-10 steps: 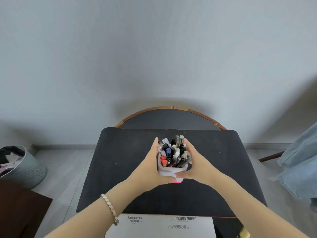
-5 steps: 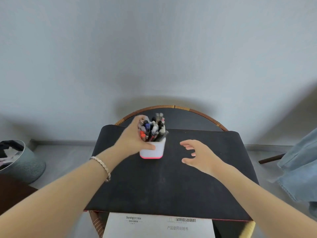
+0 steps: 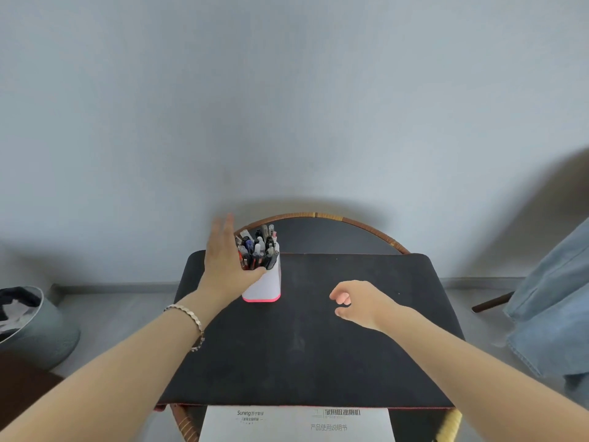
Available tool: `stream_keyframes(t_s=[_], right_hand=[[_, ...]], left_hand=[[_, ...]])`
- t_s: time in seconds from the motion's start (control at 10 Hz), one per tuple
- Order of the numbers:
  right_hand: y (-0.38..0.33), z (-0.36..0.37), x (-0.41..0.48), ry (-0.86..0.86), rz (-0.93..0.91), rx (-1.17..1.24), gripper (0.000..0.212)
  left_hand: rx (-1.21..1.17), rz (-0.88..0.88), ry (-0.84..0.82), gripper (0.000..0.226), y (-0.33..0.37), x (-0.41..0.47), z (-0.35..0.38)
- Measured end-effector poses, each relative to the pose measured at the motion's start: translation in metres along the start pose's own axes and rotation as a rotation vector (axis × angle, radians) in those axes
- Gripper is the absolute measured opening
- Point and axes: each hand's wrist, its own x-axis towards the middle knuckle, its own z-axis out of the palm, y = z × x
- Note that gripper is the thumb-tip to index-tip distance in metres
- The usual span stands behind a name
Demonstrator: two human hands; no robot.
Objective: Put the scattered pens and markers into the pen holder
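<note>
A white pen holder (image 3: 266, 283) with a pink base stands upright near the far left of the black mat (image 3: 306, 342). Several pens and markers (image 3: 258, 248) fill it, tips up. My left hand (image 3: 224, 266) is at the holder's left side with fingers stretched out and apart, thumb lying against the holder's rim. My right hand (image 3: 358, 303) hovers over the mat to the right of the holder, fingers loosely curled, holding nothing. No loose pens show on the mat.
The mat covers a round table with a wicker rim (image 3: 344, 218) against a grey wall. A printed white paper (image 3: 296, 424) lies at the near edge. A grey bin (image 3: 35, 327) stands on the floor at left; blue denim fabric (image 3: 554, 307) hangs at right.
Both hands held the holder a second ago, then my left hand set it at the far left. Now the left fingers have spread off it and my right hand has drawn back.
</note>
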Motion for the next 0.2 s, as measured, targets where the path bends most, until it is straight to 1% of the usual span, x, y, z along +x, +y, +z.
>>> stream_keyframes(t_s=[0.1, 0.2], right_hand=[[-0.012, -0.016, -0.011, -0.009, 0.019, -0.079, 0.032], [-0.026, -0.039, -0.03, -0.021, 0.032, -0.178, 0.032]], left_hand=[[0.224, 0.285, 0.035, 0.063, 0.045, -0.018, -0.008], [0.379, 0.281, -0.213, 0.04, 0.089, -0.033, -0.017]])
